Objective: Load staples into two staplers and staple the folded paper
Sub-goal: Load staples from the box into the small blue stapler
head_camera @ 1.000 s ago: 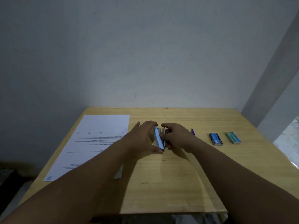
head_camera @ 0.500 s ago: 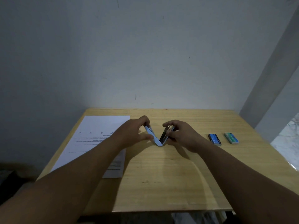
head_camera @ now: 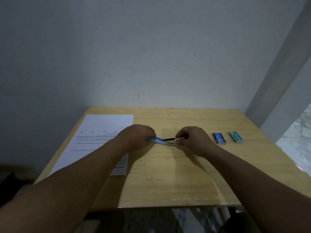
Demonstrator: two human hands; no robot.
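Note:
A light blue stapler [head_camera: 159, 140] is spread flat open at the middle of the wooden table [head_camera: 168, 174]. My left hand [head_camera: 136, 137] grips its blue top cover on the left. My right hand [head_camera: 191, 139] holds the black and metal magazine end [head_camera: 170, 140] on the right. A printed white paper [head_camera: 101, 137] lies at the left, partly under my left forearm. Two staple boxes sit at the right: a dark blue one [head_camera: 219, 138] and a green one [head_camera: 236, 136]. A second stapler is not visible.
A grey wall stands right behind the table's far edge. A pillar [head_camera: 277, 81] rises at the right, with marble floor [head_camera: 299, 137] beyond it. The table's near edge runs just below my forearms.
The stapler went from nearly closed and upright, through a V shape, to spread flat. My hands moved apart, left going left, right going right.

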